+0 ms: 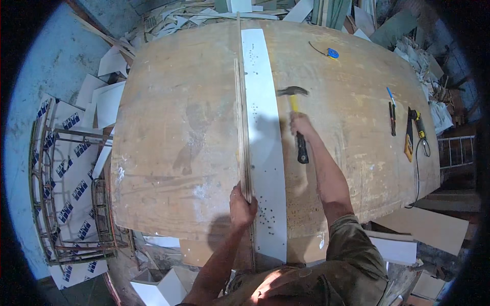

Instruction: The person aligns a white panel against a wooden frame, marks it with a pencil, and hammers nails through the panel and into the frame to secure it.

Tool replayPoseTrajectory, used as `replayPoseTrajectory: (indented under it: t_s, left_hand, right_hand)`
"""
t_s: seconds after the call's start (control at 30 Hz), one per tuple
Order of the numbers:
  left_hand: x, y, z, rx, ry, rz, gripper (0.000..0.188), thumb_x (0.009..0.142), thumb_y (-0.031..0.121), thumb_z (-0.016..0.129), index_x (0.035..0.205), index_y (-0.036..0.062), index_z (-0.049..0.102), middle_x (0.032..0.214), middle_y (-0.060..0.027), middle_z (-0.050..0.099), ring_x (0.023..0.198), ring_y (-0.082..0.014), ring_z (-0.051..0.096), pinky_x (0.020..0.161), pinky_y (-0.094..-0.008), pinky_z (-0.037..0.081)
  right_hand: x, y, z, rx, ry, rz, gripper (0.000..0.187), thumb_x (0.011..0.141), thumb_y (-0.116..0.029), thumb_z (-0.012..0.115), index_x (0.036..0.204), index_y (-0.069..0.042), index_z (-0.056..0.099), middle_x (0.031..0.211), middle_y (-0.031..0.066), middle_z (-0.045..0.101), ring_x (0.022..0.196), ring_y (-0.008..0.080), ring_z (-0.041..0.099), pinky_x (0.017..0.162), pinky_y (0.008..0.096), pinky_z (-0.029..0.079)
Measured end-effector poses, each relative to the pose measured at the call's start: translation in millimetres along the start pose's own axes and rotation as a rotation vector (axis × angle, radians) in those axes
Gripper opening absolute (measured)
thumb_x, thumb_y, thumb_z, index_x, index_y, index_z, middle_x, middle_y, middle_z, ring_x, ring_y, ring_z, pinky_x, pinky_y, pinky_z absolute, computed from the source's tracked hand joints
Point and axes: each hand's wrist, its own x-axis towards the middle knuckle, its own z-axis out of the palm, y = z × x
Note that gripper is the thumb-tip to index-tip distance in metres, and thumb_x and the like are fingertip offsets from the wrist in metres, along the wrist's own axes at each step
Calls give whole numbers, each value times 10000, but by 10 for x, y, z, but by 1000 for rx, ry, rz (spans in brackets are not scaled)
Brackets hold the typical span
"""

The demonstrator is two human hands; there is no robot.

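Note:
My right hand [302, 124] is closed round the grip of a claw hammer [294, 104] with a yellow and black handle. The hammer is over the table, just right of a long white strip of board [265, 153] dotted with small dark specks. Along that strip's left edge run thin wooden strips [242, 132], seen edge-on, from near my body toward the far side. My left hand [242, 208] is wrapped round their near part, with some fingers hidden behind the wood.
A large worn plywood table [168, 112] carries everything. On it lie a blue tape measure [333, 53], pliers [392, 118], a handsaw [409, 137] and a corded yellow tool [420, 125]. A metal frame [71, 132] stands left; board offcuts [109, 104] surround the table.

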Motion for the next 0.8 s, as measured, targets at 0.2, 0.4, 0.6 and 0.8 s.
replayPoseTrajectory:
  t_s: [0.2,0.4,0.6,0.8]
  left_hand:
    - [56,125,-166,59,-69,-46,730,796,119,636,1429,-36,309,1230,-274,501,1150,-429,482,1009,-498,385]
    - [590,184,-354,131,121,105,873,795,297,709,1428,-97,254,1264,-323,466,1167,-455,460,1020,-504,360]
    - [2456,602,-388,252,240,308,933,755,351,735,1399,-126,258,1250,-327,486,1172,-459,466,1025,-513,362]
    - [4141,686,-314,133,141,27,786,717,334,725,1281,-109,402,1156,-307,591,1119,-404,578,959,-425,466]
  right_hand:
    - [-25,-190,31,-117,-16,33,307,1000,-344,476,819,-96,491,571,-4,460,412,126,451,396,309,384]
    - [207,-147,-97,-210,14,18,314,1008,-360,471,848,-93,512,539,-7,447,402,118,435,376,303,365]
    - [1251,-636,-252,144,119,13,327,1001,-329,445,819,-64,510,508,15,437,375,148,424,377,320,376]
    - [1666,-949,294,-236,72,-40,310,991,-323,457,808,-73,478,561,13,445,404,138,428,381,312,392]
